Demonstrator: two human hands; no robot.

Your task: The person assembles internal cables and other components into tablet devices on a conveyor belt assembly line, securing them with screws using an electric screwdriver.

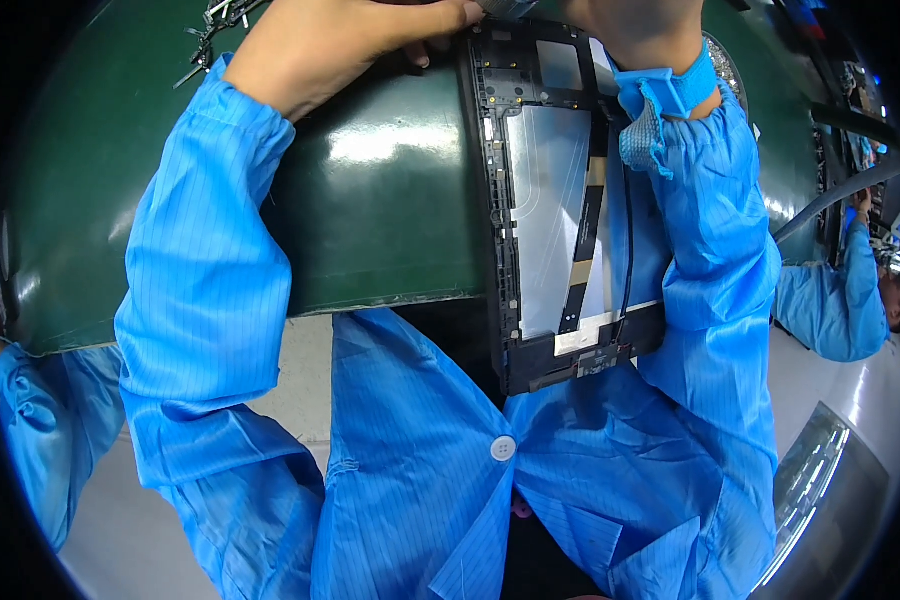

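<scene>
An opened tablet (pixel 550 220) lies with its inside up: black frame, silvery metal plate and a slanting black ribbon cable. Its near end sticks out past the table's front edge, close to my body. My left hand (pixel 345 40) is at the tablet's far left corner, thumb stretched toward it and fingers curled underneath. A small grey thing (pixel 508 8) shows beside the thumb tip, cut off by the upper edge; I cannot make out what it is. My right hand (pixel 640 30) hangs over the far right part of the tablet, its fingers out of the picture.
The tablet rests on a green tabletop (pixel 170 230). Small black and metal parts (pixel 215 30) lie in a pile at the far left. A blue wrist strap (pixel 670 95) circles my right wrist. Co-workers' blue sleeves (pixel 835 300) show at both sides; a dark cable (pixel 840 195) runs at the right.
</scene>
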